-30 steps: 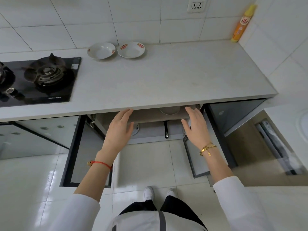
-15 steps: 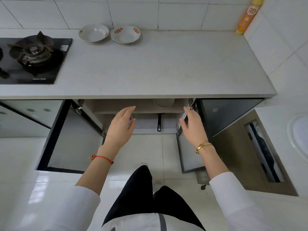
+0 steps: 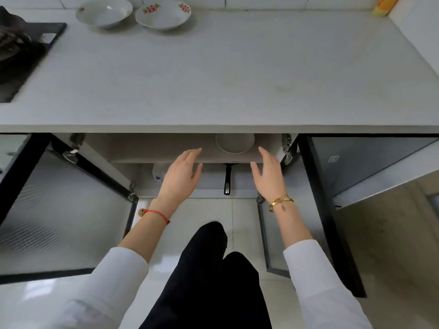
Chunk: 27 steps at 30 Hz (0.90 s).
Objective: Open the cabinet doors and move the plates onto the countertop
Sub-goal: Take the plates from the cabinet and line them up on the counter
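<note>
Both cabinet doors hang open below the grey countertop (image 3: pixel 237 74): the left door (image 3: pixel 59 214) and the right door (image 3: pixel 273 236). On the cabinet's upper shelf (image 3: pixel 142 148) sits a white plate (image 3: pixel 234 144), half hidden under the counter edge. My left hand (image 3: pixel 181 175) and my right hand (image 3: pixel 268 173) are open, fingers apart, held in front of the shelf on either side of that plate, touching nothing. Two white plates stand at the back of the countertop: a plain one (image 3: pixel 104 13) and one with red marks (image 3: pixel 162 15).
A black gas hob (image 3: pixel 21 51) occupies the counter's left end. A yellow bottle (image 3: pixel 386 4) stands in the back right corner. A black pan handle (image 3: pixel 227 179) and a whitish container (image 3: pixel 158 173) lie on the lower shelf. Another door (image 3: pixel 356 176) stands open at right.
The view has dropped and come closer to the cabinet. Both hands have reached a little farther in toward the shelf with the plate, still holding nothing.
</note>
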Tool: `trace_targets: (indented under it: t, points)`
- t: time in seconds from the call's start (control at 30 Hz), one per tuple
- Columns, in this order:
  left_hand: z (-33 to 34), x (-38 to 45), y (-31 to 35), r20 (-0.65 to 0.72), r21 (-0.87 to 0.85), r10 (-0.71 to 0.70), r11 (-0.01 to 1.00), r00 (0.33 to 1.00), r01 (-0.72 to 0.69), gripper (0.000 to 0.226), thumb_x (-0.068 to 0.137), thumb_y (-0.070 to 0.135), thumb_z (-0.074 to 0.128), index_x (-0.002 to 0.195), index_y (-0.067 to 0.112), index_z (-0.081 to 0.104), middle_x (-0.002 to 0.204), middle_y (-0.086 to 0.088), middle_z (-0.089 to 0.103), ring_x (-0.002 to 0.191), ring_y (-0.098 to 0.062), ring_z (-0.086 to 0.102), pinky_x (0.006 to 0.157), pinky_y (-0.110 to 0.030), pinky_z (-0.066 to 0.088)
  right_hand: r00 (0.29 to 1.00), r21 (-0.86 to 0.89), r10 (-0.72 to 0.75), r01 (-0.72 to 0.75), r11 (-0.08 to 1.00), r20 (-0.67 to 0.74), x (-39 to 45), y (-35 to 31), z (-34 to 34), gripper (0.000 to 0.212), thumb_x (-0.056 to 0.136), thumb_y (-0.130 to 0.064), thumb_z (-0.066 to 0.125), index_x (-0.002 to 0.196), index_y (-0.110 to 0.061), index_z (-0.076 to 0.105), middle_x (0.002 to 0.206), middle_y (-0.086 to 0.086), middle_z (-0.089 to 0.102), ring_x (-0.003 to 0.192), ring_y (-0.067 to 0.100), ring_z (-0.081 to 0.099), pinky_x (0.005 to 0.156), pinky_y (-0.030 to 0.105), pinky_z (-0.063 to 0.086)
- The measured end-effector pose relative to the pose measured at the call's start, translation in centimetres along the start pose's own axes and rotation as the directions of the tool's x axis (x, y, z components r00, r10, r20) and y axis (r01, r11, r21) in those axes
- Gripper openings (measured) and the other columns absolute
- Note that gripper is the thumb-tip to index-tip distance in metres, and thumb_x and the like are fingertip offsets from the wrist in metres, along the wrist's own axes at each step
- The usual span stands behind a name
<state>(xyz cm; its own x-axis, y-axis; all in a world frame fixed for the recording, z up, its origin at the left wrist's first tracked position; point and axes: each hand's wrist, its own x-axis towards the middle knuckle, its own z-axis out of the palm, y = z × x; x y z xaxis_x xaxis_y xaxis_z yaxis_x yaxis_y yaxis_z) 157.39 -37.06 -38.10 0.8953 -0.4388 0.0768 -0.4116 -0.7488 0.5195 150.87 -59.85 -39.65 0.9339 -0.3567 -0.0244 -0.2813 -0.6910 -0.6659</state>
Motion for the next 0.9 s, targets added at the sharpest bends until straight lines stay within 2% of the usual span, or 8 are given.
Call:
trace_targets:
  t: [0.13,0.23,0.4,0.63,0.77,0.83,0.9]
  points:
    - [6.4,4.1,-3.6,-0.018,0.001,0.019,1.0,1.0,-0.019,0.044,0.098,0.019,0.046,0.141,0.009,0.043,0.141,-0.007,0.049,0.116,-0.029,0.057,0.099,-0.038,0.046,0.999,-0.029,-0.028,0.027,0.999,-0.035,4.5,4.8,4.6,0.05,0.1,-0.026,0.044,0.146,-0.008,0.032,0.147,0.01,0.041,0.14,0.025,0.031,0.116,0.037,0.028]
    - [11.1,6.8,-6.5,-0.036,0.017,0.038,0.999,0.999,-0.037,0.043,0.098,0.019,0.046,0.139,0.008,0.045,0.137,-0.011,0.051,0.117,-0.032,0.056,0.096,-0.042,0.048,0.996,-0.048,-0.058,0.055,0.997,-0.072,7.4,8.7,8.0,0.051,0.1,-0.027,0.045,0.145,-0.007,0.033,0.147,0.011,0.041,0.139,0.026,0.032,0.115,0.039,0.029]
    - [17.9,10.1,-10.5,-0.1,0.043,0.034,0.999,0.994,-0.03,0.038,0.096,0.019,0.048,0.131,0.004,0.05,0.126,-0.017,0.055,0.11,-0.037,0.057,0.088,-0.038,0.048,0.985,-0.063,-0.101,0.093,0.994,-0.143,11.2,14.3,12.9,0.05,0.099,-0.027,0.045,0.145,-0.008,0.034,0.145,0.013,0.043,0.137,0.028,0.033,0.112,0.042,0.032]
    - [22.0,12.6,-12.7,-0.171,0.001,0.017,1.0,0.985,-0.017,0.042,0.096,0.02,0.05,0.134,0.004,0.049,0.132,-0.02,0.054,0.122,-0.037,0.051,0.099,-0.035,0.041,0.983,-0.037,-0.112,0.108,0.994,-0.148,14.2,18.4,16.0,0.05,0.1,-0.029,0.043,0.145,-0.012,0.031,0.146,0.014,0.04,0.138,0.03,0.03,0.109,0.045,0.031]
    - [22.7,14.0,-12.3,-0.165,-0.063,-0.054,0.997,0.985,0.045,0.046,0.095,0.016,0.051,0.138,0.001,0.046,0.137,-0.022,0.053,0.127,-0.034,0.049,0.104,-0.031,0.036,0.986,-0.013,-0.104,0.103,0.995,-0.132,15.5,19.3,16.0,0.052,0.1,-0.029,0.044,0.146,-0.011,0.03,0.146,0.017,0.04,0.136,0.033,0.033,0.111,0.043,0.029]
    - [23.0,14.9,-12.2,-0.156,-0.139,-0.109,0.986,0.982,0.088,0.047,0.094,0.013,0.052,0.14,0.002,0.045,0.141,-0.018,0.051,0.131,-0.032,0.047,0.107,-0.029,0.034,0.989,-0.019,-0.082,0.08,0.997,-0.12,16.4,19.5,16.1,0.053,0.099,-0.032,0.044,0.146,-0.013,0.031,0.142,0.019,0.044,0.132,0.035,0.04,0.107,0.044,0.034]
    - [23.5,15.9,-12.2,-0.142,-0.198,-0.16,0.972,0.977,0.13,0.048,0.094,0.012,0.052,0.141,0.003,0.044,0.142,-0.017,0.05,0.131,-0.031,0.048,0.107,-0.029,0.034,0.99,-0.051,-0.064,0.058,0.997,-0.127,17.4,19.4,16.1,0.052,0.099,-0.036,0.044,0.145,-0.014,0.032,0.135,0.02,0.051,0.122,0.038,0.05,0.096,0.043,0.043]
